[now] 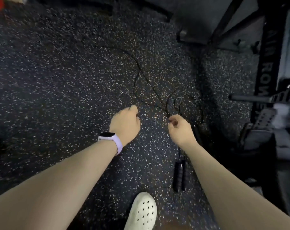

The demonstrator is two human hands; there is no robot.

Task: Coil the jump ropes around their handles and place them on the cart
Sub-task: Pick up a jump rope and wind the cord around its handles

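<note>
View: a single head-worn wide-angle camera; no second view shares the scene.
Direction: forward and steeply down onto the speckled rubber floor (61,77).
Nearness: close; both forearms run in from the bottom corners, and a white perforated shoe (142,211) sits at the bottom edge.
Far edge: black gym-machine frame (265,67) along the top right.
Distortion: edges bend and blur.

Floor (66,72): matt black rubber, rough-grained, flecked with white specks. Thin black jump-rope cord (141,73): smooth, slightly glossy. Two black ribbed jump-rope handles (180,175): matt, foam-like. Lilac watch strap (117,144): smooth, matt, rubbery. White perforated shoe (141,212): matt moulded plastic. Black machine frame (267,52): glossy painted metal.
</note>
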